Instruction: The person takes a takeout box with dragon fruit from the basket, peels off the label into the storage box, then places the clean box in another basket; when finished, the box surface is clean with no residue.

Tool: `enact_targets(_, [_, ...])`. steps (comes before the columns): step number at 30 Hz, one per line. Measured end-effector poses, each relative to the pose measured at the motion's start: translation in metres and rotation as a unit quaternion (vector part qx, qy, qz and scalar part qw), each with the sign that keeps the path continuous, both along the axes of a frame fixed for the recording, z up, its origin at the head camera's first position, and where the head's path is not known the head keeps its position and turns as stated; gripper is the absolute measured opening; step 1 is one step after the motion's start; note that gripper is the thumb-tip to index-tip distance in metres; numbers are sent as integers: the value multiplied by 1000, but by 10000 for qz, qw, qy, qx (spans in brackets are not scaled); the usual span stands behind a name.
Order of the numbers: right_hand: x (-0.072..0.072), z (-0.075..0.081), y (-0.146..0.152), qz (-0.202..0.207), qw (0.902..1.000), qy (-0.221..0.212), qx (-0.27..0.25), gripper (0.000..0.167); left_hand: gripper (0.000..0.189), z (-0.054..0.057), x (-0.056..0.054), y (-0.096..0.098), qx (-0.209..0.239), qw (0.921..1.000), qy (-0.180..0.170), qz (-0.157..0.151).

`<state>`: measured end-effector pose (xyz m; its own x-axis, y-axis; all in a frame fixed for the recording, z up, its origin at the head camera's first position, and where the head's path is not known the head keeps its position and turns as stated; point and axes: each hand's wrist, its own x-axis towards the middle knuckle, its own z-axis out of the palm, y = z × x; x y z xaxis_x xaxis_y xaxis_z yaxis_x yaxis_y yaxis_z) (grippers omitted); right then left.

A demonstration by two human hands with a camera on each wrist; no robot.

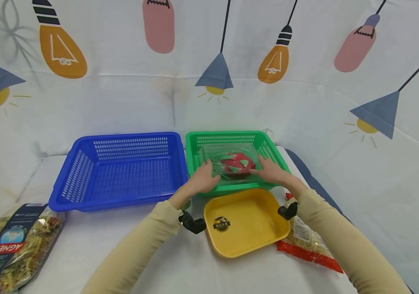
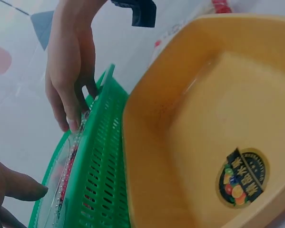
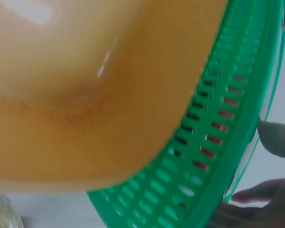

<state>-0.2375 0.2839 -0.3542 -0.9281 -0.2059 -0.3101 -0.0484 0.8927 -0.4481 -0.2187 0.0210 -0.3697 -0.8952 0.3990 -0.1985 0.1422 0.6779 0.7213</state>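
A clear plastic box (image 1: 213,152) with a red dragon fruit (image 1: 239,161) in it sits inside the green basket (image 1: 191,143), its top near the rim. My left hand (image 1: 203,178) holds the box at its front left corner, thumb toward the front. On the opposite side my right hand (image 1: 271,170) grips the right edge, with fingers reaching down beside it in the left wrist view. The basket wall hides the lower part of the box; red shows through its slots in the right wrist view.
A blue basket (image 1: 136,163) stands left of the green one. In front is a yellow tray (image 1: 249,222) with a round sticker, partly over a red-edged food bag (image 1: 310,241). A pasta bag (image 1: 14,245) lies at the far left. A printed cloth hangs behind.
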Motion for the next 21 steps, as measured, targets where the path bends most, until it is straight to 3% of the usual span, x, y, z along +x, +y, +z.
enact_targets(11, [29,-4,-7,119,9951,931,-307,73,70,-3,32,-15,742,9959,512,3])
enact_targets(16, [50,-2,-11,212,9889,1368,-546,68,63,-8,57,-36,1412,9877,664,131])
enact_targets(21, [75,1,-15,264,9832,1635,-772,65,56,-14,83,-69,1919,9777,827,227])
